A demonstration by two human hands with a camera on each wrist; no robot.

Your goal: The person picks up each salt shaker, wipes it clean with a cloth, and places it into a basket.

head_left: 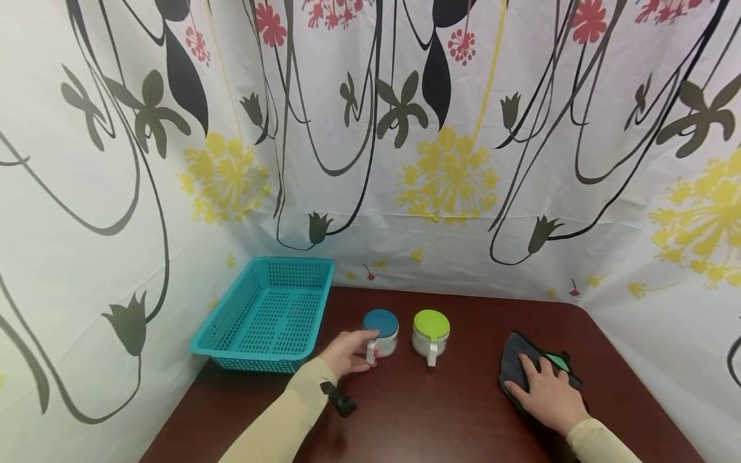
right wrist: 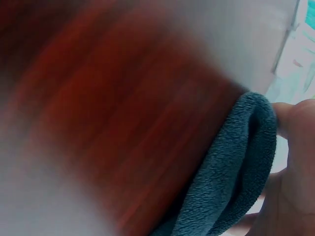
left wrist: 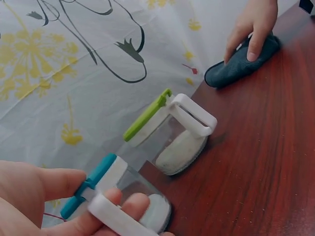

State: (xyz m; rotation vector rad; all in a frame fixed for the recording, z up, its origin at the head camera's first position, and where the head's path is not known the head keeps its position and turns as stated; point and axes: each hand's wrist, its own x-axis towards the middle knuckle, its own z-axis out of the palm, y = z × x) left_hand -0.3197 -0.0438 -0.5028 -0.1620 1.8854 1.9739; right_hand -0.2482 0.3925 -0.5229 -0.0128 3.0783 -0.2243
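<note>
Near the middle of the table, my left hand (head_left: pixel 347 352) holds a glass seasoning jar with a blue lid (head_left: pixel 380 323) by its white handle (left wrist: pixel 115 216). In the left wrist view, the thumb is at the lid's edge and fingers curl round the handle; something white lies inside the jar. To its right stands a matching jar with a green lid (head_left: pixel 431 325), handle toward me, also with white contents (left wrist: pixel 178 151). My right hand (head_left: pixel 547 395) rests with fingers spread on a dark grey cloth item (head_left: pixel 512 363) with a green patch (head_left: pixel 558 361). Its fuzzy folded edge (right wrist: pixel 221 167) shows close up in the right wrist view.
A turquoise plastic basket (head_left: pixel 202 341) with perforated sides stands at the table's left edge, beside my left hand. The dark red-brown table (head_left: pixel 440 418) ends at a white curtain with flower prints (head_left: pixel 347 193), behind and on both sides.
</note>
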